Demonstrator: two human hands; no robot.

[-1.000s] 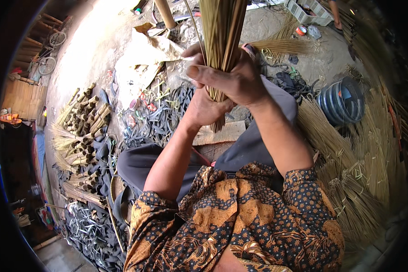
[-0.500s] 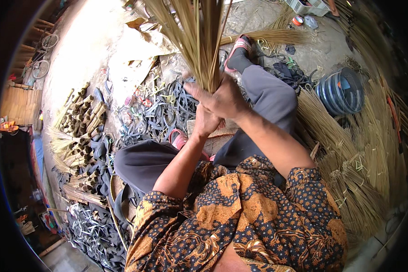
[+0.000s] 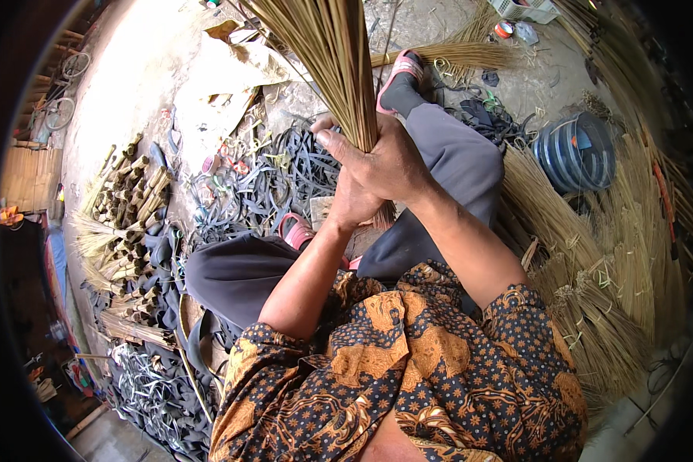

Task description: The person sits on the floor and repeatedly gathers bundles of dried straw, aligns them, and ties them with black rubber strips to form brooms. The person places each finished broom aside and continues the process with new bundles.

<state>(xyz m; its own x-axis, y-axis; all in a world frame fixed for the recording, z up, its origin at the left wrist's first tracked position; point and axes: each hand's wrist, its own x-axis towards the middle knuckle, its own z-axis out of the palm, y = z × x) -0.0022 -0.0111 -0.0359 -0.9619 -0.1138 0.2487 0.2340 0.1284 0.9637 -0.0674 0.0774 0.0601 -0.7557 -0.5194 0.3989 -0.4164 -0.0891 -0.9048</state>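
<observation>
A thick bundle of long, thin, brownish-yellow broom sticks [image 3: 333, 69] rises between my hands and fans out past the upper edge. My right hand [image 3: 389, 158] wraps around its lower part, the thumb pointing to the left. Just below and partly behind it, my left hand [image 3: 350, 199] also grips the bundle; most of its fingers are hidden. The short butt ends of the sticks [image 3: 383, 215] poke out beneath the hands. Under them, between my feet, part of a pale block [image 3: 321, 208] shows.
Black rubber strips [image 3: 285, 173] lie in a tangle ahead. Tied bundles of short stalks [image 3: 127, 208] are heaped at left, above grey strips [image 3: 150, 393]. At right are broom-stick bundles [image 3: 593, 308] and a clear blue plastic container [image 3: 574, 152]. Another bundle [image 3: 462, 55] lies beyond my right foot.
The bundle has become more upright and compact, its lower end shifting slightly right. Both hands have turned around it, and the butt ends now show more below them.
</observation>
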